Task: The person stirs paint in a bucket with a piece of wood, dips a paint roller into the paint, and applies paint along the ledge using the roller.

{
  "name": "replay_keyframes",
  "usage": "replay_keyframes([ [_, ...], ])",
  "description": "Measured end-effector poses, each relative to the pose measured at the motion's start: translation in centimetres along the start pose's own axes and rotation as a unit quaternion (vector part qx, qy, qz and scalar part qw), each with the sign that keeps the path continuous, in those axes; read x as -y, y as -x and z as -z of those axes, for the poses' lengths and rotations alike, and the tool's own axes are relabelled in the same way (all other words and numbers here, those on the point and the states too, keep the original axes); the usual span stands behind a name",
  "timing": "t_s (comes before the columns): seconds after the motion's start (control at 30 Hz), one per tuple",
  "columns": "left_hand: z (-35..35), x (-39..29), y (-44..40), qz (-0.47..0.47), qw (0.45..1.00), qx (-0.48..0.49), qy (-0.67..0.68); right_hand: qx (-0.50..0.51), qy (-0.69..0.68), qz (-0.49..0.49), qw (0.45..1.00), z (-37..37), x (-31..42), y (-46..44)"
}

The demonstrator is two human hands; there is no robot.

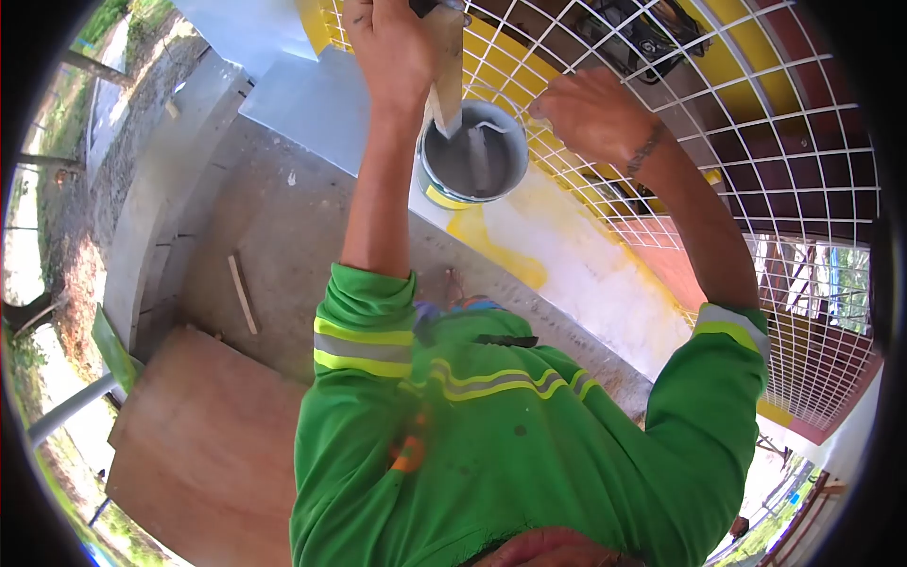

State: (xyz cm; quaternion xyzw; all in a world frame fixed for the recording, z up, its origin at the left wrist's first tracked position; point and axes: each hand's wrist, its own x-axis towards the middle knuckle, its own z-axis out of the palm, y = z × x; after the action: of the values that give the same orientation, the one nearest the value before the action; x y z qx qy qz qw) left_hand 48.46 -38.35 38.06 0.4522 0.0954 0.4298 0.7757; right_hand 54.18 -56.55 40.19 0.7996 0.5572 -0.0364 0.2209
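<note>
At the top edge, my left hand (392, 47) is closed, its fingertips partly out of frame. A dark object shows by its fingers, but its kind is unclear. Beside this hand a flat wooden strip (448, 80) slants down to the rim of a paint bucket (446, 194). Grey paint (453, 161) is in the bucket, with a pale streak or stick in it. My right hand (595, 113) is curled shut against the white wire mesh (784, 123), right of the bucket. Whatever its fingers grip is hidden.
The bucket stands on a white ledge (586, 274) with yellow paint smears. Left of it lies a concrete floor (283, 217) with a thin wood stick (243, 293) and a brown plywood sheet (208, 425). Dark cables or equipment (647, 38) sit behind the mesh.
</note>
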Motion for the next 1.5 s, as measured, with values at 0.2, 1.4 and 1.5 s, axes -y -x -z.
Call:
replay_keyframes([
  [0.2, 1.1, 1.7, 0.3, -0.190, 0.960, 0.034, -0.203, 0.006, 0.158, 0.043, 0.986, -0.7, 2.5, -3.0],
  [1.4, 1.7, 0.9, 0.1, -0.012, 1.000, 0.016, -0.017, 0.178, -0.182, -0.100, 0.962, -1.5, 0.1, 0.6],
  [1.5, 1.7, 0.9, 0.0, -0.006, 0.999, 0.027, -0.019, 0.132, -0.189, -0.105, 0.967, -3.2, 0.1, 0.4],
])
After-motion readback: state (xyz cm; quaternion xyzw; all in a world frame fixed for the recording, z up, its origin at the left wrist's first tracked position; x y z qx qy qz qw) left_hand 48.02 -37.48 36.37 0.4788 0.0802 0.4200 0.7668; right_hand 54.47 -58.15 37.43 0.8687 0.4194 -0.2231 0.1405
